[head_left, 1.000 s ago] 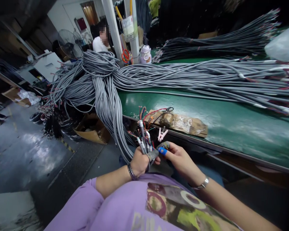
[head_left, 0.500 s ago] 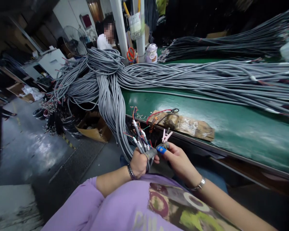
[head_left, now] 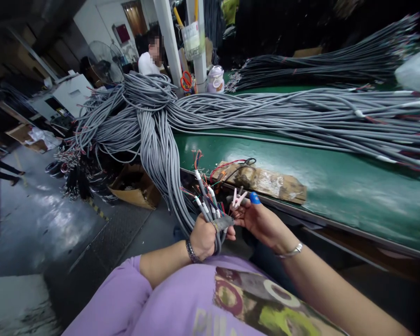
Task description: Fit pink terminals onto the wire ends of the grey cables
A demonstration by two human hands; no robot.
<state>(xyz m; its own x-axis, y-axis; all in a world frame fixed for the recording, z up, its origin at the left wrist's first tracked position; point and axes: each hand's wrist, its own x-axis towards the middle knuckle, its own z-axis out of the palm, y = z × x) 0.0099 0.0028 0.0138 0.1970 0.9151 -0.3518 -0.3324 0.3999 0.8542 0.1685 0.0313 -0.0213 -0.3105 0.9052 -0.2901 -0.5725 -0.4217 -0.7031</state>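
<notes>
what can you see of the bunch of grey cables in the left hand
The bunch of grey cables is a handful of round, plastic-sheathed leads held upright in the left hand, whose grip is shut around them. Their ends fan out above the fist, with white sleeves and thin red, blue and green wires showing at the tips. Below the fist they loop back up and join the thick hank that hangs over the edge of the green bench. The right hand sits close beside the tips.

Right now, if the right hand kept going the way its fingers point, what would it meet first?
The right hand points up-left toward the stripped cable ends held in the left hand. It would likely meet those coloured wire tips first, though depth between them is hard to judge.
</notes>
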